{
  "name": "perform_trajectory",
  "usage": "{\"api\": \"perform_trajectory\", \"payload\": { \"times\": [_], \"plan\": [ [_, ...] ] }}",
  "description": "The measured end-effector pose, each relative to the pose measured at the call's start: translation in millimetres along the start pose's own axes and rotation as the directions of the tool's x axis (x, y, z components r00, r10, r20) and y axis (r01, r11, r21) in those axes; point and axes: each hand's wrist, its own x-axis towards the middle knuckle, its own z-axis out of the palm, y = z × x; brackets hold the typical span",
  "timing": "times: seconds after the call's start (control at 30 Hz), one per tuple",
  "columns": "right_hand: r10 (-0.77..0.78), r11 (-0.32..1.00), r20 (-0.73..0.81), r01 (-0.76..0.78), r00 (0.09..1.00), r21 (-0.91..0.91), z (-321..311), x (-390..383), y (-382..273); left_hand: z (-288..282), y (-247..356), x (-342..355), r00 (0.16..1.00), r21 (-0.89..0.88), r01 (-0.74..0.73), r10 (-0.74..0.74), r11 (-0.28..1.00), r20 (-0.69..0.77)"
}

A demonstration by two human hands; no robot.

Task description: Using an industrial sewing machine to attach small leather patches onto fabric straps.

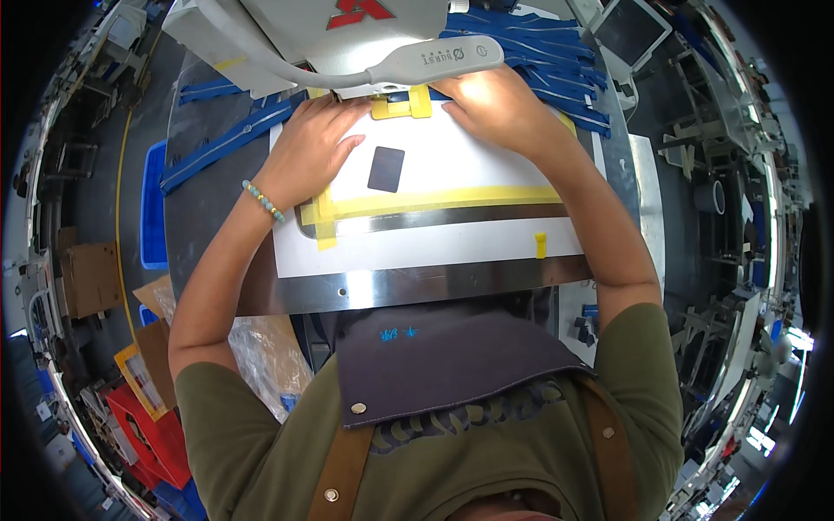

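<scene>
My left hand (308, 149) lies palm down at the left of the work area. Its fingers stretch toward a small yellow guide block (402, 105) under the sewing machine (356, 39), with the thumb apart. A blue zipper strip (233, 139) runs from the left up to that hand's fingers. On the other side of the block rests my right hand (502, 106), thumb and index finger apart, next to a bit of blue strip. The lamp head (439, 62) hides part of its fingers. Both hands touch the white sheet (452, 165).
Several blue zipper strips (556, 61) are heaped behind my right hand. A dark rectangular patch (386, 169) sits on the sheet, above yellow tape (434, 201). The metal table edge (434, 282) is close to my body. A blue bin (154, 208) stands at the left.
</scene>
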Motion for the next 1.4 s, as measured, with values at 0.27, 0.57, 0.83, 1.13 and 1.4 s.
{"api": "perform_trajectory", "payload": {
  "times": [0.27, 0.57, 0.83, 1.13, 1.4],
  "plan": [
    [-0.015, 0.997, -0.098, 0.008, 0.995, -0.075, 20.5, -4.4, -13.3, 1.5, 6.2, -2.0, 1.000, -0.004, -0.024, 0.024, 1.000, -0.006],
    [0.005, 0.998, 0.146, 0.005, 0.989, -0.065, -38.5, -9.1, -54.7, -5.8, 27.4, 0.9, 0.993, -0.022, -0.055, 0.052, 0.998, -0.107],
    [-0.208, 0.880, 0.157, 0.115, 0.965, 0.461, -82.5, -13.2, -121.4, -14.0, 49.1, 3.6, 0.953, -0.055, -0.186, 0.167, 0.981, -0.254],
    [-0.031, 0.917, 0.329, -0.104, 0.944, 0.385, -78.4, -36.8, -71.4, -15.5, -55.9, -41.8, 0.585, -0.829, 0.249, -0.760, 0.501, -0.283],
    [0.138, 0.989, 0.224, -0.145, 0.965, 0.012, -52.8, -65.3, -8.7, -36.5, -269.7, -169.7, 0.345, -0.719, 0.523, -0.885, 0.458, -0.313]
  ]
}}
